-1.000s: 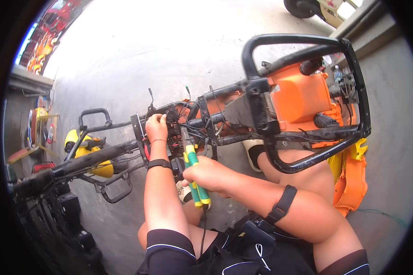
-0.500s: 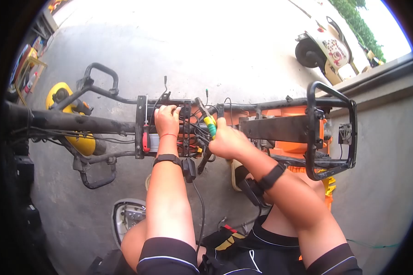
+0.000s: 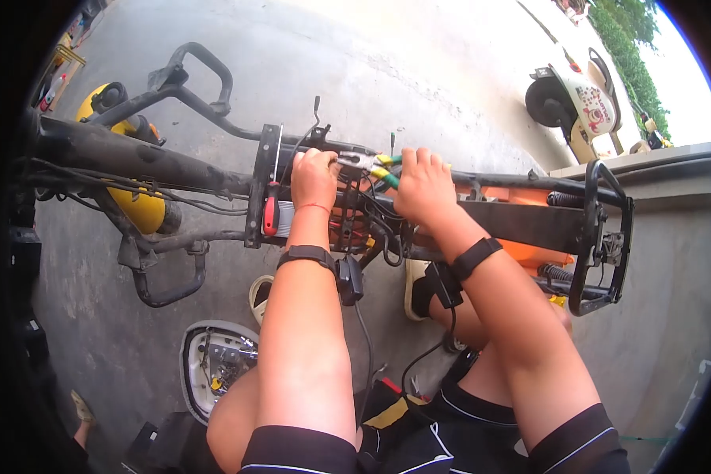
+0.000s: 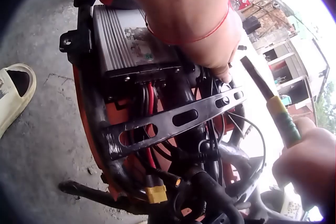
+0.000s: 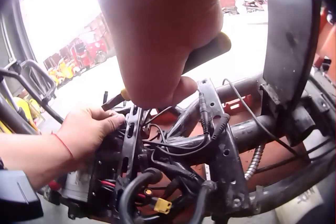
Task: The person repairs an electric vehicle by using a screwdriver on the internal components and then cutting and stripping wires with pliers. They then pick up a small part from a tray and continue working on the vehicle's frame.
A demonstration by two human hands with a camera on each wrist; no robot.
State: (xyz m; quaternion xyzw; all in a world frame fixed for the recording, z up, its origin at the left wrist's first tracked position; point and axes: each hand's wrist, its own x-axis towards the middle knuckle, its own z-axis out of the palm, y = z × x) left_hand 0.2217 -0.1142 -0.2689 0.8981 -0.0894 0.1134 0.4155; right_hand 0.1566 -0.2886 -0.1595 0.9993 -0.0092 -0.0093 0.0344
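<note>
Head view: right hand grips pliers — left hand beside their tip, its hold unclear.

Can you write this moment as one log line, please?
left hand: at black frame, hold unclear | right hand: grips pliers, tips near left hand | red-handled screwdriver: beside silver box

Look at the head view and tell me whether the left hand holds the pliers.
No: the right hand grips the pliers, which point toward the left hand.
</note>
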